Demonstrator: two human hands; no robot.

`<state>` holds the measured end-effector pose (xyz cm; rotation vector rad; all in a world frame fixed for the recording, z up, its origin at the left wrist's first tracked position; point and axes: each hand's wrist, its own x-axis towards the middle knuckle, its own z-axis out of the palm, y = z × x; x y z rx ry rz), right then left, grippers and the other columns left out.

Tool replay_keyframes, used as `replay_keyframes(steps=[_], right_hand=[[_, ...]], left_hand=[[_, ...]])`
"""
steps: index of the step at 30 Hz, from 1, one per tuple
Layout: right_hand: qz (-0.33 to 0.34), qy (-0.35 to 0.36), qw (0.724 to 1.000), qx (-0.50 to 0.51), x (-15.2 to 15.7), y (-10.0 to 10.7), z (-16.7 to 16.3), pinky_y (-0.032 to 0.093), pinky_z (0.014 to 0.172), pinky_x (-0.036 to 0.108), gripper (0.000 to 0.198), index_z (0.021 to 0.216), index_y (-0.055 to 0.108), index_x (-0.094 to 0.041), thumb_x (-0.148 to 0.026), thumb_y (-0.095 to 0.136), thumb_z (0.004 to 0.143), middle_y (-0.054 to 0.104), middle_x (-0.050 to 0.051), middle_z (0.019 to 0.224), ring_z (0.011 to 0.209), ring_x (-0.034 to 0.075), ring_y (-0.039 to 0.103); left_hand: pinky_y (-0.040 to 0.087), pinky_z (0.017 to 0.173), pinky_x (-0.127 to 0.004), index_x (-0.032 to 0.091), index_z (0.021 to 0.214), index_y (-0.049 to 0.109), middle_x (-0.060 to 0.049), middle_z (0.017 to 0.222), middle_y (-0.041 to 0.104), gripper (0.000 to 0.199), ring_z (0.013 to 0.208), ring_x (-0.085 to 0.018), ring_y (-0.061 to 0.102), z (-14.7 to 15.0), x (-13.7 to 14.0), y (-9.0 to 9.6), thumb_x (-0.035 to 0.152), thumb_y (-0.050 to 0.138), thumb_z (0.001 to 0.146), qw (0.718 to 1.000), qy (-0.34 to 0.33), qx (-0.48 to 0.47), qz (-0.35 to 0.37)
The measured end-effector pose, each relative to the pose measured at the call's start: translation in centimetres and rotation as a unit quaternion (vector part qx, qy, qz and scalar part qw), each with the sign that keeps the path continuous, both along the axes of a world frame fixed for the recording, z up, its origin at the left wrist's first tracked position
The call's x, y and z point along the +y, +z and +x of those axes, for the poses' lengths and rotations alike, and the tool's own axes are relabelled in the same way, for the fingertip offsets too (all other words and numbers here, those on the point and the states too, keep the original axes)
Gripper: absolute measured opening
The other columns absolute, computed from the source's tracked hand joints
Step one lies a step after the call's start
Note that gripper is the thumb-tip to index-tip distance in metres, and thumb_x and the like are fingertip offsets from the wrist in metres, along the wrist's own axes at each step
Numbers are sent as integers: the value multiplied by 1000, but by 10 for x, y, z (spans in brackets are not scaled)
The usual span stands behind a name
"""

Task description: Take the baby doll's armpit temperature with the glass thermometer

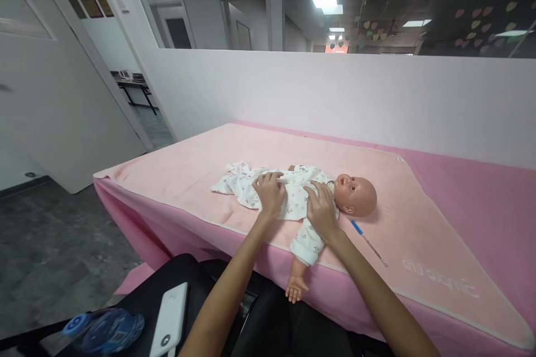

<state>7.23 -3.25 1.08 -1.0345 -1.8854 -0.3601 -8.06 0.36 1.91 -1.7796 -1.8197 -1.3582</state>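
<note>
A baby doll (355,196) lies on its back on the pink mat, its head to the right. It wears a white printed baby outfit (295,203), which is bunched up toward the left end. My left hand (271,194) is on the garment's lower front, fingers curled onto the cloth. Near the collar and chest, my right hand (321,211) grips the cloth with bent fingers. Between the two hands the front panel lies fairly flat. One doll arm (297,279) sticks out of its sleeve past the table's front edge.
A thermometer-like stick with a blue end (368,242) lies right of the doll on the pink mat (419,223). At lower left, a white phone-like device (170,318) and a plastic bottle (111,332) rest on a black seat. A white wall (335,95) stands behind the table.
</note>
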Motion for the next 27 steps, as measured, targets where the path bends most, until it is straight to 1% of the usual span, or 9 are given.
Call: replay_keyframes(steps=[2, 4, 7, 10, 13, 18, 21, 24, 27], right_hand=[[-6, -2, 1000, 5, -23, -1, 11, 36, 96, 45, 35, 102, 56, -20, -5, 36, 78, 52, 10, 112, 108, 23, 46], [-19, -29, 999, 34, -47, -7, 29, 38, 94, 44, 28, 99, 57, -20, -10, 39, 80, 53, 10, 110, 107, 23, 47], [-56, -101, 992, 55, -78, -24, 65, 42, 88, 42, 22, 98, 57, -20, -17, 42, 82, 54, 11, 109, 105, 24, 48], [-69, -195, 978, 26, -100, -43, 102, 43, 80, 42, 19, 93, 58, -19, -22, 43, 82, 58, 12, 101, 93, 25, 53], [-76, -251, 964, -31, -113, -59, 128, 41, 76, 43, 17, 87, 58, -19, -24, 43, 81, 63, 10, 88, 82, 25, 55], [-104, -237, 965, -32, -117, -70, 147, 43, 68, 36, 21, 79, 59, -20, -30, 42, 82, 65, 9, 80, 73, 22, 57], [-168, -225, 960, 2, -113, -62, 154, 44, 67, 33, 24, 75, 61, -20, -32, 41, 81, 65, 7, 75, 72, 20, 58], [-284, -222, 933, 4, -110, -44, 160, 44, 68, 32, 26, 77, 63, -21, -33, 40, 81, 66, 5, 79, 77, 20, 58], [-339, -247, 908, 21, -111, -25, 166, 44, 65, 31, 30, 81, 63, -21, -36, 37, 81, 66, 5, 84, 78, 20, 60]], left_hand=[[34, 81, -38, 22, 87, 59, -4, 90, 61, 27, 91, -22, 51, 2, 5, 10, 7, 45, 70, 997, -70, 2, -17], [40, 76, -32, 23, 89, 60, -3, 92, 61, 27, 85, -19, 54, 7, 12, 18, 9, 44, 72, 984, -170, -19, -51], [44, 66, -26, 22, 86, 63, -1, 83, 63, 19, 71, -14, 56, 16, 23, 24, 19, 48, 74, 934, -320, -42, -157], [44, 63, -25, 22, 81, 65, 0, 80, 65, 17, 71, -15, 58, 20, 30, 22, 27, 51, 74, 894, -385, -44, -226], [45, 68, -25, 23, 83, 67, -1, 88, 66, 20, 79, -15, 59, 17, 32, 18, 32, 50, 77, 886, -405, -52, -220], [44, 70, -24, 27, 90, 67, -1, 90, 63, 24, 81, -14, 57, 10, 30, 16, 39, 49, 79, 881, -421, -4, -215], [43, 71, -24, 28, 90, 67, -1, 92, 60, 25, 84, -15, 56, 11, 26, 16, 43, 50, 79, 887, -405, 61, -214], [42, 72, -25, 23, 86, 64, -2, 92, 60, 27, 85, -15, 55, 16, 22, 19, 37, 41, 84, 892, -380, 147, -197], [42, 68, -27, 19, 87, 57, -4, 83, 60, 31, 74, -16, 56, 17, 29, 29, 33, 29, 88, 898, -327, 196, -221]])
